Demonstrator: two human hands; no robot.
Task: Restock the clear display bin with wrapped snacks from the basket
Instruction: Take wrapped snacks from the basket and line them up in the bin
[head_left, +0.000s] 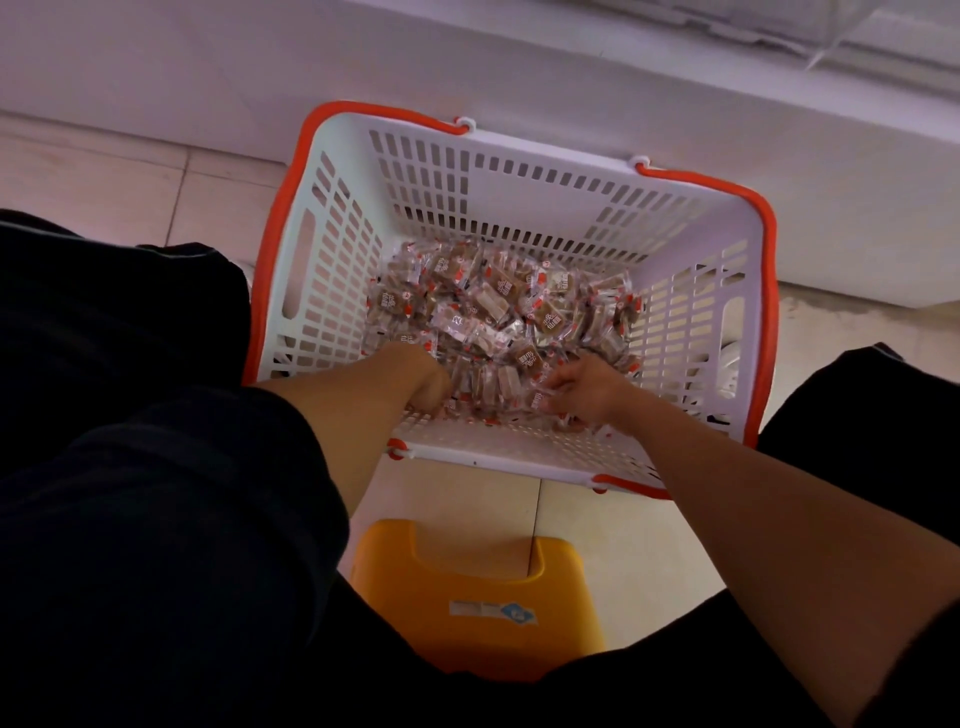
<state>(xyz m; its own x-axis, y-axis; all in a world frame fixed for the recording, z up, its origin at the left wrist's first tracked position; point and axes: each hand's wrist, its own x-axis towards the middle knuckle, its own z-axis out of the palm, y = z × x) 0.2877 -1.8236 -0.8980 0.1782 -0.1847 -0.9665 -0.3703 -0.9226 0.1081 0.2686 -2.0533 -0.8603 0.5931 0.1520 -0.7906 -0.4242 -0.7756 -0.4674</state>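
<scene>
A white slotted basket (691, 244) with an orange rim stands on the floor in front of me. Its bottom holds a heap of small brown snacks in clear wrappers (498, 306). Both my hands reach down into the near side of the heap. My left hand (421, 382) is buried among the snacks with its fingers curled under and hidden. My right hand (584, 389) lies on the pile, its fingers curled round a few wrapped snacks. A corner of the clear display bin (852, 36) shows at the top right, on the white shelf.
A white cabinet base (519, 67) runs behind the basket. An orange plastic stool (478, 587) sits between my legs, just short of the basket's near rim. Tiled floor (104, 176) lies to the left.
</scene>
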